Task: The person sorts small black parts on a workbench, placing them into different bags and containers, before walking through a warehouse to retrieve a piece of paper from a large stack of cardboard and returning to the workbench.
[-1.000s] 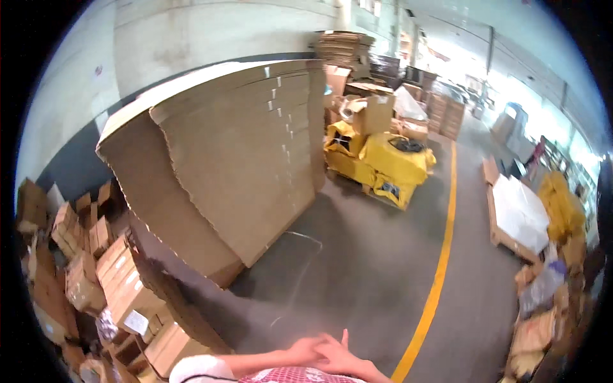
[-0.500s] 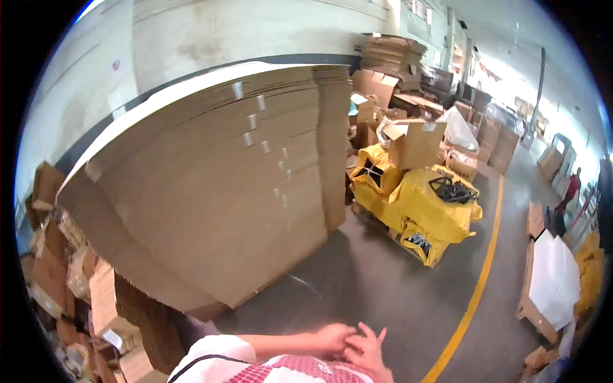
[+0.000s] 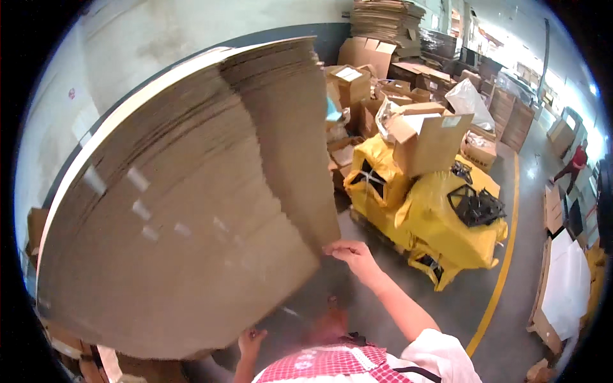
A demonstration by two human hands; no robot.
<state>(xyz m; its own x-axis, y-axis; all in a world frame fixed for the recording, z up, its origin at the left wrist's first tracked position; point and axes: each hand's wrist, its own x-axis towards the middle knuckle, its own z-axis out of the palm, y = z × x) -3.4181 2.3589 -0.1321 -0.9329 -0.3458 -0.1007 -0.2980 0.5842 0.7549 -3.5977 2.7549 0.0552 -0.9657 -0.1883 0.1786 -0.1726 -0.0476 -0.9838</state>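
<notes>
The right hand (image 3: 350, 253), fingers bent, meets the edge of the cardboard stack (image 3: 185, 210), grip unclear; the left hand (image 3: 251, 342), half open below, looks empty.

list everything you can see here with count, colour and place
cardboard stack: one, brown, left to centre
wall: one, pale with dark band, behind the stack
yellow-wrapped load: one, yellow, right of centre
black frames: several, black, within the yellow wrap
cartons: many, brown, mostly upper centre
white bag: one, white, upper right
floor line: one, yellow, right
other person: one, red top, far right
checked apron: one, red-white, bottom centre
left hand: one, bare, bottom centre
right hand: one, bare, at the stack's edge
</notes>
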